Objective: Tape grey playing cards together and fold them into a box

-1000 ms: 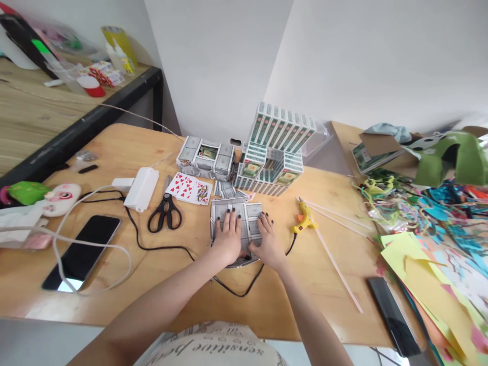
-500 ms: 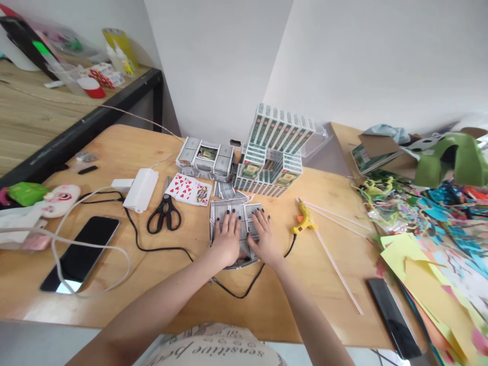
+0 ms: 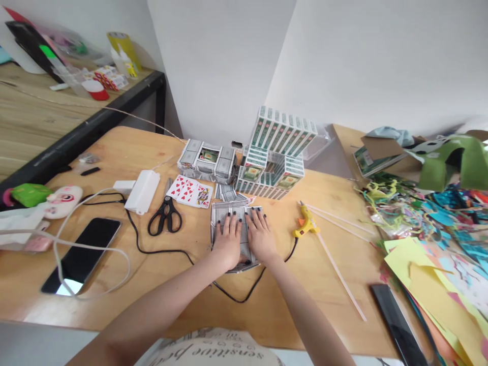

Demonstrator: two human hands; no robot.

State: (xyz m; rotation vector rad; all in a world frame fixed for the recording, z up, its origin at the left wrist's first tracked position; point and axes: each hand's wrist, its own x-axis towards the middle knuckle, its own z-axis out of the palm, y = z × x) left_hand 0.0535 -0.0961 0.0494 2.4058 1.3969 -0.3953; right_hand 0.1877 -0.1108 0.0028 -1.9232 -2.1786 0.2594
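Observation:
My left hand [image 3: 227,237] and my right hand [image 3: 261,236] lie flat side by side, fingers stretched out, pressing on a grey panel of face-down playing cards [image 3: 218,218] on the wooden table [image 3: 160,274]. Neither hand holds anything. Just beyond the panel lie more loose grey cards [image 3: 227,191] and a fan of red face-up cards [image 3: 190,191]. A low box built from cards [image 3: 206,160] and a taller stack of green card packs [image 3: 272,165] stand behind them.
Black scissors [image 3: 164,217], a white adapter [image 3: 142,190] with a black cable, and a phone [image 3: 81,253] lie to the left. A yellow glue gun [image 3: 304,224] and glue sticks [image 3: 339,270] lie to the right. Coloured paper scraps [image 3: 430,239] fill the right side.
My right hand has slid left across the card panel until it lies close beside my left hand. The left hand has stayed in place.

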